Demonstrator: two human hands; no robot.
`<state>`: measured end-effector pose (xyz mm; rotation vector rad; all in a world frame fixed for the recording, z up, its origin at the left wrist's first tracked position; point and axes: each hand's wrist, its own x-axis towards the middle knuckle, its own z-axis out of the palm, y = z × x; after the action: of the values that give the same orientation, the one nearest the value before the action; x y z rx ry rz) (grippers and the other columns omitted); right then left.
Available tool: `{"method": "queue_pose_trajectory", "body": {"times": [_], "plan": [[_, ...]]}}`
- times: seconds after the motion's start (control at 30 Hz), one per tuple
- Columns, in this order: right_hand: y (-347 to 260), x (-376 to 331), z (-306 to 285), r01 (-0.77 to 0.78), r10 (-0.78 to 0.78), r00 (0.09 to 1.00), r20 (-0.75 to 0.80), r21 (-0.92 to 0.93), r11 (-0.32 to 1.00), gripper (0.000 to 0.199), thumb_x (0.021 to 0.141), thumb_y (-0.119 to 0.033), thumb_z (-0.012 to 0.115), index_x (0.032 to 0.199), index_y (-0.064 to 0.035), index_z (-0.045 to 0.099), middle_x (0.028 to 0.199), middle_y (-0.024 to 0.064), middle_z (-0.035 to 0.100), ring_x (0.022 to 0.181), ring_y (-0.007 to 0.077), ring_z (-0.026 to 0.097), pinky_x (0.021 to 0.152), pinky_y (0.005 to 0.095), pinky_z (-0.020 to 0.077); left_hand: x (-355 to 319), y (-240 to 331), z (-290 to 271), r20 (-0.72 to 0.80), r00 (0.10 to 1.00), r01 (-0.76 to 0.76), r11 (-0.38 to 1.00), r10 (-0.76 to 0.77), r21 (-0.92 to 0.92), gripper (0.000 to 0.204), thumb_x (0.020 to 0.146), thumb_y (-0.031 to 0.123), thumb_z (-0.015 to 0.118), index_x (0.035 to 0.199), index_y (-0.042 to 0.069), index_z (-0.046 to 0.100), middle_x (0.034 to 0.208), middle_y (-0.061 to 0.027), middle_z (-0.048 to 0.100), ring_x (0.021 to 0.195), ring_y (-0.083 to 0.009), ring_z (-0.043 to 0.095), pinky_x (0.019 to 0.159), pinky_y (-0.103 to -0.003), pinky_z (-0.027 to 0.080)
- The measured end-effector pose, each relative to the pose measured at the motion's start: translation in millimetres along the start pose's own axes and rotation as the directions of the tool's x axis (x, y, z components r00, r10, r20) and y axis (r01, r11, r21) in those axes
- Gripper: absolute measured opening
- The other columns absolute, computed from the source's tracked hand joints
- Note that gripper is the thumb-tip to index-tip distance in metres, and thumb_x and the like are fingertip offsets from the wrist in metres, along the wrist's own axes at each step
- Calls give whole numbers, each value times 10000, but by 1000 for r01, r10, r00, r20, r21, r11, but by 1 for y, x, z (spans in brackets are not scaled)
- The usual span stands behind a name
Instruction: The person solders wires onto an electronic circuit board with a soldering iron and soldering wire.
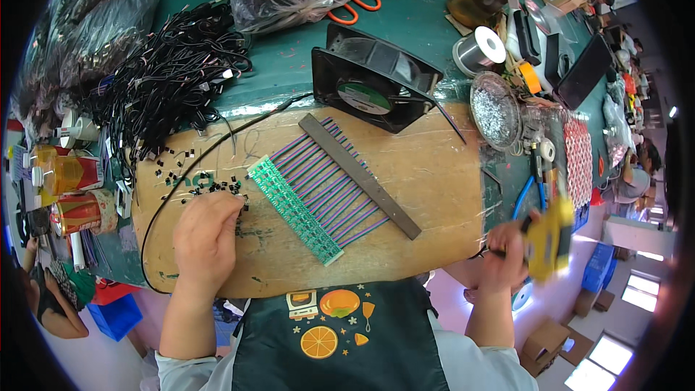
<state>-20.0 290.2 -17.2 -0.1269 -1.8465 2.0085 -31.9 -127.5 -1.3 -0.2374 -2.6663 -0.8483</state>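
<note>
My left hand (206, 235) rests low over the board with thumb and fingers pinched together at the edge of a scatter of small black parts (210, 187). What sits between its fingertips is too small to make out. To the right, my right hand (507, 253) is closed round a yellow-and-black hand tool (548, 239), smeared by motion. Between the hands lies a green circuit board strip (297, 211) with a row of purple, black and green wires (337, 192) running off it. A dark flat bar (362, 177) lies across those wires.
A black fan (376, 80) stands behind the wires. Black cables (181, 65) are heaped at the left, near jars (69, 170). Orange-handled scissors (355, 11), a solder spool (479, 51) and a round metal dish (495, 111) sit further back. A thin black cord (184, 177) crosses the wooden board.
</note>
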Motion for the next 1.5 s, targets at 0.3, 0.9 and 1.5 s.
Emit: {"method": "queue_pose_trajectory", "body": {"times": [0.3, 0.9, 1.5], "plan": [[-3, -14, 30, -31, 31, 997, 66, -2, 1000, 587, 910, -255, 674, 1374, 2, 423, 690, 13, 442, 591, 134, 467, 537, 276, 398, -6, -3, 1, 17, 993, 119, 992, -120, 36, 121, 793, -17, 693, 901, 33, 676, 891, -120, 688, 824, -315, 658, 752, -394, 523], [2, -42, 140, -549, 399, 392, 829, -137, 824, 230, 893, -6, 717, 1106, -11, 631, 926, 57, 690, 836, 121, 658, 734, 274, 535, -25, 54, 18, 47, 985, -110, 807, 168, -580, 177, 745, 132, 834, 897, 102, 750, 891, -19, 648, 784, -200, 619, 662, -323, 476], [0, -39, 134, -624, 606, 337, 720, -311, 716, 162, 885, -30, 698, 1030, -30, 625, 897, 22, 644, 826, 110, 600, 735, 279, 494, -21, 43, 15, 133, 963, -176, 916, 236, -360, 247, 720, 14, 779, 951, 67, 708, 1018, -75, 652, 906, -257, 635, 739, -352, 486]]}}
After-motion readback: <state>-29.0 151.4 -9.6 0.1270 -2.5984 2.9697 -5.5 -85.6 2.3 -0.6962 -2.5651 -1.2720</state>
